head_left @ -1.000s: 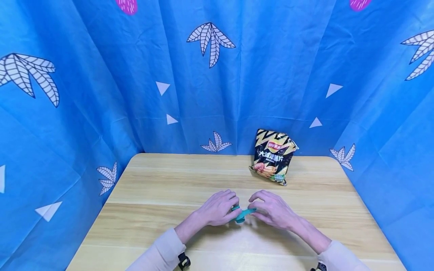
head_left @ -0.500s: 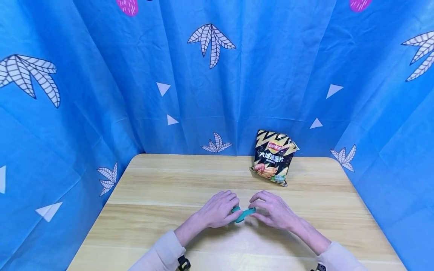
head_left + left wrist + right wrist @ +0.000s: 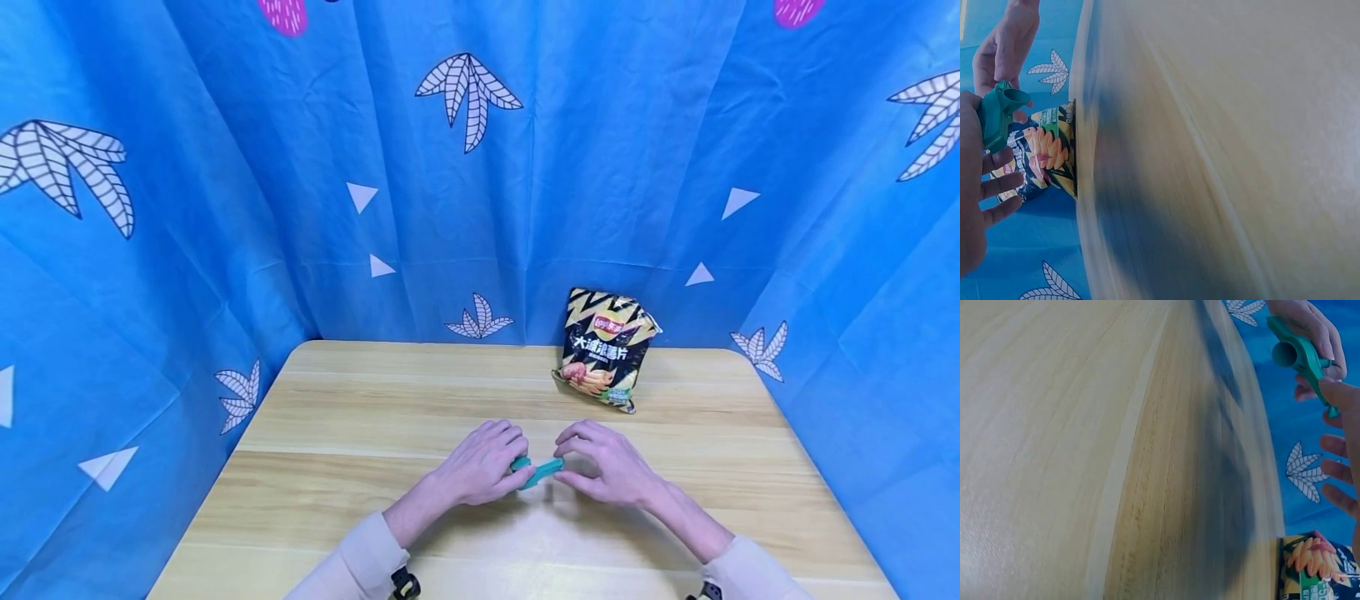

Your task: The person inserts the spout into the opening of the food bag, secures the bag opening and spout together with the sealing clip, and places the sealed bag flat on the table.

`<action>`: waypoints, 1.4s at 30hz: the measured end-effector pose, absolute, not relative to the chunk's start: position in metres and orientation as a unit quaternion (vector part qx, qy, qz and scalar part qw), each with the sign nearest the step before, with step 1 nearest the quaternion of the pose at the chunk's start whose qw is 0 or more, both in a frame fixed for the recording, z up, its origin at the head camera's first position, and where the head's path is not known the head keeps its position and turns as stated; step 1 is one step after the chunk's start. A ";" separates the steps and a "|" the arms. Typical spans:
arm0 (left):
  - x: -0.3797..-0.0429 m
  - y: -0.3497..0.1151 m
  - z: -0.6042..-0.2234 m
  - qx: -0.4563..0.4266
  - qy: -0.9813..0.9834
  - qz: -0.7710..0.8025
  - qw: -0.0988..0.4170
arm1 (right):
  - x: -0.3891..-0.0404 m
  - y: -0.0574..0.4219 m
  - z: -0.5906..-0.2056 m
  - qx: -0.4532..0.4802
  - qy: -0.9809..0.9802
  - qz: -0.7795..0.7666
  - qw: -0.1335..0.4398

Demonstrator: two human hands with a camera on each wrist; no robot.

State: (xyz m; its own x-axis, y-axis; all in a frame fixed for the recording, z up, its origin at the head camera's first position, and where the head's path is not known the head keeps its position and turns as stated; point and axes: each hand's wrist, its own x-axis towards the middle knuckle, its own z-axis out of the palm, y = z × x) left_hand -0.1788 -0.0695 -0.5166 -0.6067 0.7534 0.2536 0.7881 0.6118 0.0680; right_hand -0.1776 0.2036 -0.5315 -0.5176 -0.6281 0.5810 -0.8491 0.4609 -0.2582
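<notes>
Green clip with a round spout [image 3: 545,472] is held above the surface [image 3: 337,417], long axis running crosswise between the hands: fingers of the left hand [image 3: 483,462] grip its left end, those of the right hand [image 3: 611,468] pinch its right. Lay's chip bag [image 3: 606,350] stands beyond the clip, to its right, nearer the right hand.

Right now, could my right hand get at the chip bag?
Probably yes: the chip bag sits just beyond the right hand, and no object appears to block the way, though that hand pinches the green piece.
</notes>
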 end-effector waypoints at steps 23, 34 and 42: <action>-0.179 -0.068 -0.519 -0.440 -0.886 -0.067 0.130 | -0.176 0.204 -0.532 0.408 -0.844 0.311 0.157; -0.179 -0.069 -0.524 -0.446 -0.884 -0.040 0.131 | -0.174 0.204 -0.528 0.415 -0.846 0.302 0.147; -0.179 -0.069 -0.528 -0.449 -0.885 -0.048 0.116 | -0.172 0.204 -0.527 0.418 -0.845 0.302 0.140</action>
